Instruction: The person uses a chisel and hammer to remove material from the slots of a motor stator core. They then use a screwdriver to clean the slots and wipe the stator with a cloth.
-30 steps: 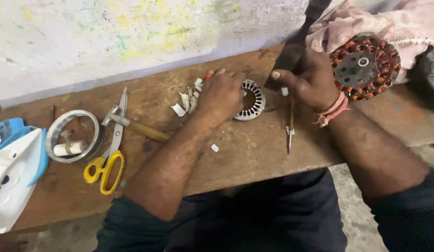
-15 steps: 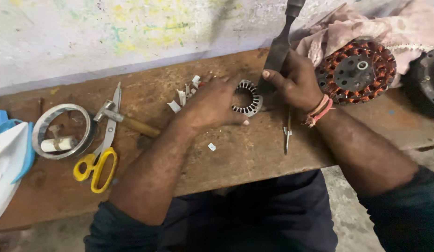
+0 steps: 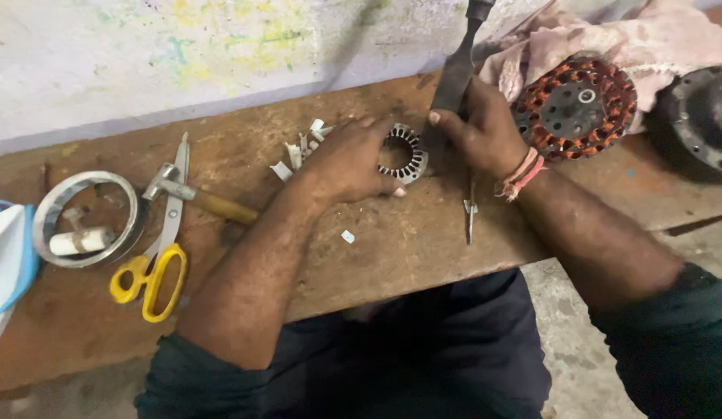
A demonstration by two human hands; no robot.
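The wooden bench [image 3: 423,248] runs from side to side, with a pale wall along its back edge and the person's lap at its front edge. There is bare wood in front of the hands, with only a thin metal pick [image 3: 470,211] and a white scrap [image 3: 348,237] on it. The left end is crowded with yellow-handled scissors [image 3: 155,264], a hammer [image 3: 194,198] and a metal ring [image 3: 86,219].

The small metal ring with slots [image 3: 402,154] sits near the middle of the bench, close to the back edge. It is grey, round, and has teeth all around the inside.

The left hand [image 3: 345,159] lies over the ring's left side, fingers curled, pressing it down. The right hand [image 3: 485,132] is wrapped tight around a dark flat tool [image 3: 454,74] whose lower end meets the ring's right side. A copper-wound round part [image 3: 576,105] lies just beside the right hand, on a pink cloth [image 3: 601,39].
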